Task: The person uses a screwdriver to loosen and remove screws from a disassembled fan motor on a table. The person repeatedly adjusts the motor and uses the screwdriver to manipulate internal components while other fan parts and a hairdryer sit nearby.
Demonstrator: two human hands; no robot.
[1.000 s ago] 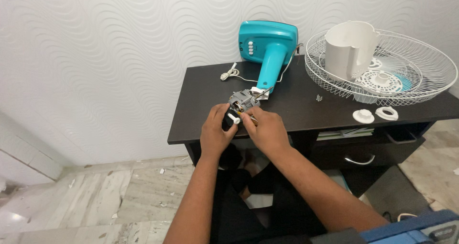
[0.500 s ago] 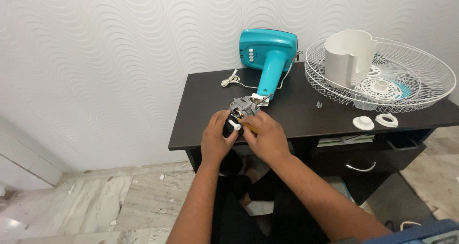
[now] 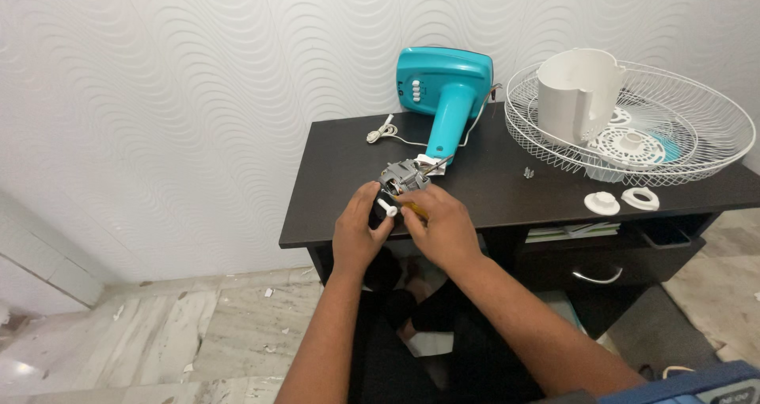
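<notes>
Since half a second ago my hands stay almost in the same place at the near edge of the desk (image 3: 332, 182); the left hand (image 3: 358, 231) has closed a little more around the motor (image 3: 404, 178), and the view has only shifted slightly.

The motor lies at the near end of the teal fan body (image 3: 445, 95), whose neck runs from far to near, toward me. The white shaft (image 3: 385, 207) sticks out from the motor toward my left hand, so the long axis points near and a bit left. My left fingers wrap the black part under the shaft and hold it. My right hand (image 3: 443, 226) is just right of the shaft, fingers narrow, pinching a thin tool with a yellow handle (image 3: 413, 210); its tip I cannot see. Both hands touch the motor, the left nearer to the shaft end.

Far right, the wire guard (image 3: 712, 127) holds a white cover (image 3: 578, 95); two white caps (image 3: 621, 200) lie near it.
</notes>
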